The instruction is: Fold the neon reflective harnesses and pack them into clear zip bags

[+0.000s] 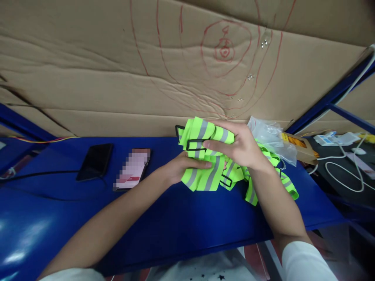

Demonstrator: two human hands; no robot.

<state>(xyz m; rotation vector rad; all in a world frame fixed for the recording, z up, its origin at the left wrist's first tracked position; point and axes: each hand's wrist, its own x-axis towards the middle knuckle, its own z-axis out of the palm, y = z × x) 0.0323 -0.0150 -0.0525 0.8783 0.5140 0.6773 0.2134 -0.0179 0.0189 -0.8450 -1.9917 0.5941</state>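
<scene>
Folded neon-yellow reflective straps [206, 177] with grey stripes and black buckles are bunched between my two hands above the blue table. My left hand [183, 166] grips the lower folds, its thumb lying across the front. Higher up, my right hand [241, 144] pinches the upper folds, with its thumb by a black rectangular buckle [196, 144]. Another black buckle [226, 180] hangs at the lower right of the bundle. Behind my right forearm lie more of the same straps [288, 185] in a loose heap, partly hidden by the arm.
On the blue table [181, 226] a phone [133, 169] with a lit screen lies left of my hands, beside a black device [95, 162] with a cable. A clear plastic bag [271, 134] and a cardboard box [300, 148] sit back right. Cardboard [102, 93] walls the back.
</scene>
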